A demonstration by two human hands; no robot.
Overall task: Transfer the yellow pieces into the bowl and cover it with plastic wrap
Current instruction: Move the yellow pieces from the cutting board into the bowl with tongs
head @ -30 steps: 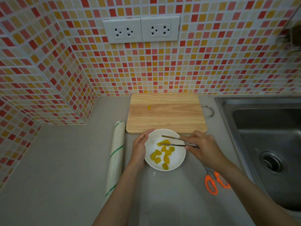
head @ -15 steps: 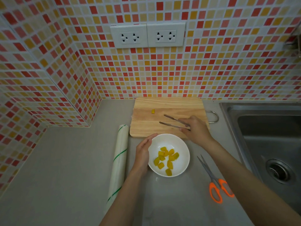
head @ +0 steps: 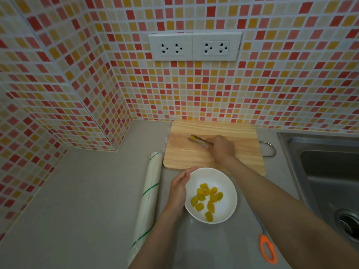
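Note:
A white bowl (head: 223,214) on the grey counter holds several yellow pieces (head: 206,198). My left hand (head: 179,186) rests flat against the bowl's left rim, fingers together, gripping nothing. My right hand (head: 221,147) is over the wooden cutting board (head: 242,140) and holds metal tongs (head: 198,140). The tong tips straddle the one yellow piece (head: 192,137) left on the board. A roll of plastic wrap (head: 148,195) with green stripes lies left of the bowl.
Orange-handled scissors (head: 267,250) lie on the counter right of the bowl, partly under my right forearm. A steel sink (head: 330,175) fills the right side. Tiled walls close the back and left, with two white sockets (head: 194,46) on the back wall.
My right hand has carried the tongs from above the bowl out over the board to the single yellow piece. The left hand has stayed at the bowl's rim.

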